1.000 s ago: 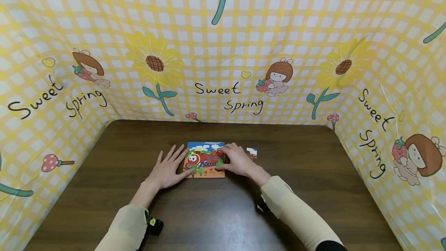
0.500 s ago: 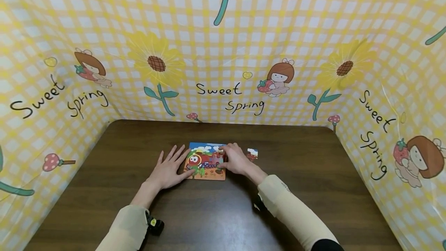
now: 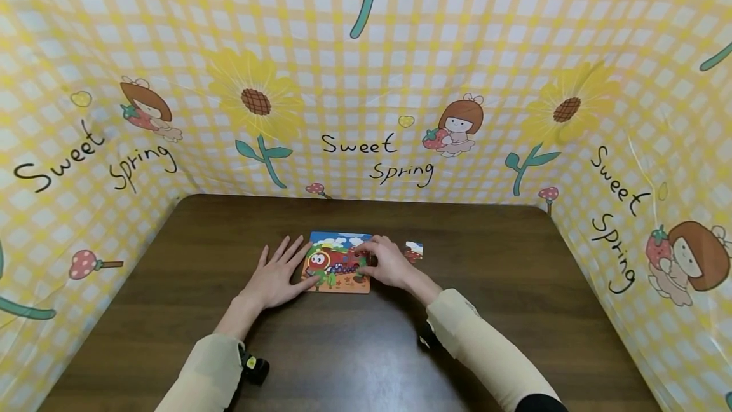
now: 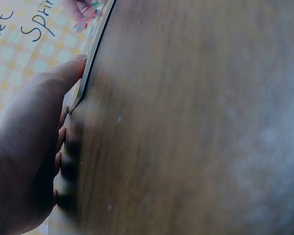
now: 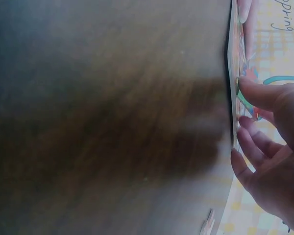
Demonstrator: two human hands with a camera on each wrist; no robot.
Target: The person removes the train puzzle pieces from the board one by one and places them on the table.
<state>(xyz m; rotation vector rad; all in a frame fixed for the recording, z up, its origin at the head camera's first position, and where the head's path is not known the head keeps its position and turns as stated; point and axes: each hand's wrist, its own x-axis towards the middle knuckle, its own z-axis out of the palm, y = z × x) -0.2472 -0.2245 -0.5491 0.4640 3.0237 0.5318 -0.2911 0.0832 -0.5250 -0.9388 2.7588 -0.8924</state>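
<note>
A flat picture puzzle [image 3: 337,281] with a cartoon train, blue sky and orange ground lies on the table in the head view. My left hand [image 3: 277,280] rests at its left side with straight, spread fingers, thumb on the lower left part. Over the right part, my right hand [image 3: 389,264] pinches a puzzle piece between thumb and fingers. In the right wrist view this puzzle piece [image 5: 246,104] stands tilted above the board, green, red and blue in colour. The right hand [image 5: 279,132] covers part of it. Another puzzle piece [image 3: 414,249] lies just right of that hand.
The dark wooden table [image 3: 343,361] extends all around the puzzle. A yellow checked cloth [image 3: 354,94] with printed flowers and words rises behind it and on both sides. Black wrist cameras [image 3: 255,370] sit under the sleeves.
My right hand has shifted only slightly over the board's right part, and the pinched piece's tilt has changed a little. The left hand and the loose piece stay in place.
</note>
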